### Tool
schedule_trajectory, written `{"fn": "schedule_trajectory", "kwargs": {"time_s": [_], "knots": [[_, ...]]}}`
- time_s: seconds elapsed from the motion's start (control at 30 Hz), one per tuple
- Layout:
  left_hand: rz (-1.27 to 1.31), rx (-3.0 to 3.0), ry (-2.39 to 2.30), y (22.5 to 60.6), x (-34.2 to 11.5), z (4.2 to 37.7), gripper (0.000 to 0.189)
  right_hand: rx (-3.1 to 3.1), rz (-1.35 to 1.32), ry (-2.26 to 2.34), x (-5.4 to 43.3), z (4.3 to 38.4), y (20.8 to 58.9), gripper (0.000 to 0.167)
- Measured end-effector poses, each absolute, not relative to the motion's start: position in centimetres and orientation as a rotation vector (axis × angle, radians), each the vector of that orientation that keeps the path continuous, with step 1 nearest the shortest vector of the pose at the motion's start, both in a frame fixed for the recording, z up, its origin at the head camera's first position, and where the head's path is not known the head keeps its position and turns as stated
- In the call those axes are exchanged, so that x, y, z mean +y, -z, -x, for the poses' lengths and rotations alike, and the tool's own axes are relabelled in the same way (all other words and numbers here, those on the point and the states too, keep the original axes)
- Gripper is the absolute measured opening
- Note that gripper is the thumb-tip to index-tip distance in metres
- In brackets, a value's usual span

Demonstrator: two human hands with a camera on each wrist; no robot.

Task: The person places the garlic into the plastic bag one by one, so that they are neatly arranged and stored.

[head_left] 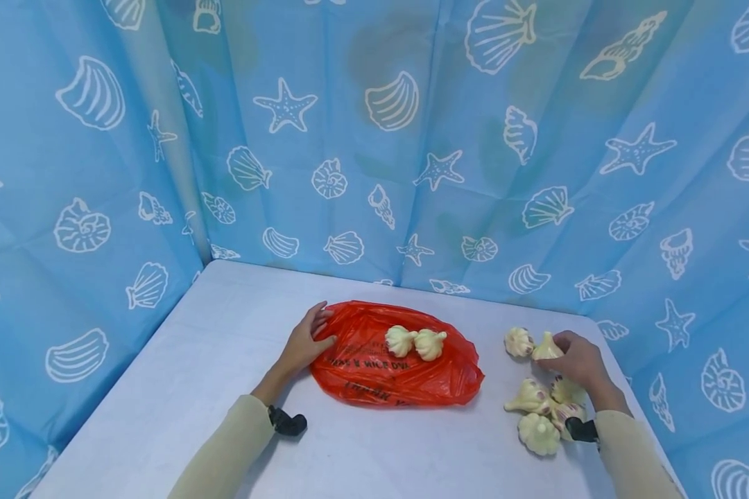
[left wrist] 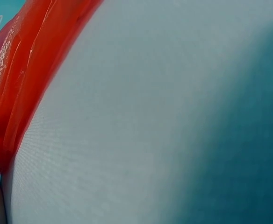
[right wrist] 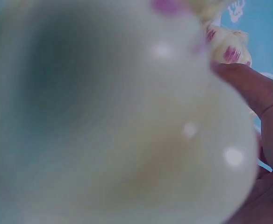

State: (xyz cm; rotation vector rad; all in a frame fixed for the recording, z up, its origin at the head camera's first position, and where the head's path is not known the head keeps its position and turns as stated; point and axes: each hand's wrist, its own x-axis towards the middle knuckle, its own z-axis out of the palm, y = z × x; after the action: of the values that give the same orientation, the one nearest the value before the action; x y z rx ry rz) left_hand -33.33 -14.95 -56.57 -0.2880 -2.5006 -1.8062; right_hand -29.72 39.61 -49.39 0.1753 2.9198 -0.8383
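Observation:
A red plastic bag [head_left: 362,384] with dark printing lies flat on the table, and two pale garlic bulbs [head_left: 429,344] sit side by side on it. My left hand [head_left: 302,343] holds the bag's left edge, thumb over the near side and fingers along the far side. In the left wrist view the bag [left wrist: 29,60] bunches beside a bit of finger at the lower left. On the right, my right hand [head_left: 580,360] grips a garlic bulb [head_left: 546,348] between thumb and fingers. A large blurred bulb [right wrist: 141,140] fills the right wrist view, hiding part of that hand.
Another garlic bulb [head_left: 519,342] lies just left of the gripped one. Several more, including a pale bulb [head_left: 539,434], cluster below my right hand. A white cloth covers the table [head_left: 387,450]; a blue seashell curtain [head_left: 349,138] encloses its back and sides.

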Motion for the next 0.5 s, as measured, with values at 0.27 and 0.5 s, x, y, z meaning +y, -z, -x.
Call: {"fn": "schedule_trajectory", "kwargs": {"time_s": [0.27, 0.5], "knots": [[0.308, -2.500, 1.797, 56.78, -14.87, 33.66, 0.081, 2.918, -0.141, 0.806, 39.06, 29.45, 49.40, 0.082], [0.297, -2.498, 1.798, 57.03, -14.98, 33.55, 0.081, 2.920, -0.159, 0.806, 39.31, 29.69, 50.13, 0.087]]}}
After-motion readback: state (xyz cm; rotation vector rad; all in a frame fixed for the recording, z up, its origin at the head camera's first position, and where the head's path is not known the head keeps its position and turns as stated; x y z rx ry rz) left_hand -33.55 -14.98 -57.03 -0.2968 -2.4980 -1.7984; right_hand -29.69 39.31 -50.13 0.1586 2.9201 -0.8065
